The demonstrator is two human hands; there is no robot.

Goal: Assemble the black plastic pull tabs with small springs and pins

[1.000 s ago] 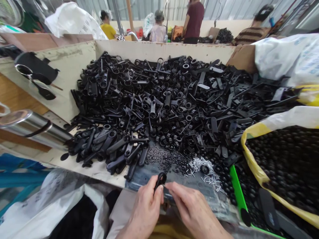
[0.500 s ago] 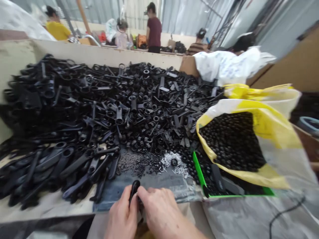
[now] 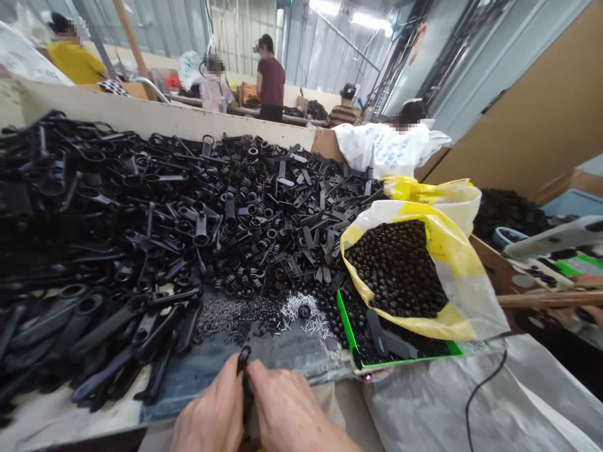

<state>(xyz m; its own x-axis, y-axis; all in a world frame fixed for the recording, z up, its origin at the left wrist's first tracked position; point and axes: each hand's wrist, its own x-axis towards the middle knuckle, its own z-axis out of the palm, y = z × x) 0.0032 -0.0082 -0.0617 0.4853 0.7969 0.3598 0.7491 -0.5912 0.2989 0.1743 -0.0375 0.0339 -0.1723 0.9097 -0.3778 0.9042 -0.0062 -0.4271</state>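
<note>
Close to my body, at the table's front edge, my left hand (image 3: 211,405) is closed around a black plastic part (image 3: 244,359) with a rounded end sticking up. Pressed against the same part from the other side are the fingers of my right hand (image 3: 285,405). Most of the part is hidden between my hands. Just beyond lie small silver pins (image 3: 308,314) and tiny dark pieces (image 3: 235,317) on a blue-grey cloth (image 3: 207,361). Long black handle-like parts (image 3: 117,361) with ring ends lie to the left.
A heap of black plastic parts (image 3: 198,207) fills the table up to a raised board. On the right, a yellow-and-white bag (image 3: 464,282) of black balls leans over a green-edged tray (image 3: 346,326). A cable (image 3: 475,389) hangs at right. Several people work in the background.
The view has turned to the right, so the heap and bag appear further left. Both hands stay together on the black plastic part, which now shows less above the fingers.
</note>
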